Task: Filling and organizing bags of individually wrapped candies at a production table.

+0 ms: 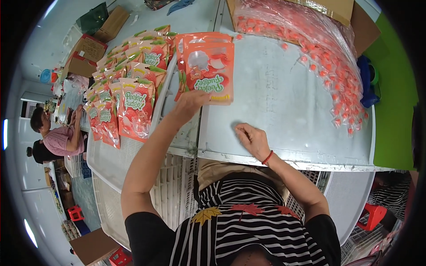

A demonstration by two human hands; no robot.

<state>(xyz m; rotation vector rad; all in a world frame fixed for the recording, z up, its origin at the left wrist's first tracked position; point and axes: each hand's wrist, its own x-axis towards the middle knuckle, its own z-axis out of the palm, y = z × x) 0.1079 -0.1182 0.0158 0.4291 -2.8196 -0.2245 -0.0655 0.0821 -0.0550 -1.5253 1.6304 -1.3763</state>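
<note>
A stack of flat orange-red candy pouches (209,66) with fruit pictures lies near the middle of the table. My left hand (194,102) is closed on the lower left corner of the top pouch, fingers over its edge. To the right, my right hand (253,139) hovers or rests near the table's front edge, its fingers curled in loosely and no object showing in them. A red beaded bracelet (267,157) circles that wrist. Several filled pouches (136,106) stand in rows on a white tray (106,157) at the left.
Small wrapped red candies (328,80) spill from a plastic-lined cardboard box (372,31) at the far right. A blue object (367,82) sits at the right edge. Farther left are cardboard boxes (86,53) and a person in pink (62,137).
</note>
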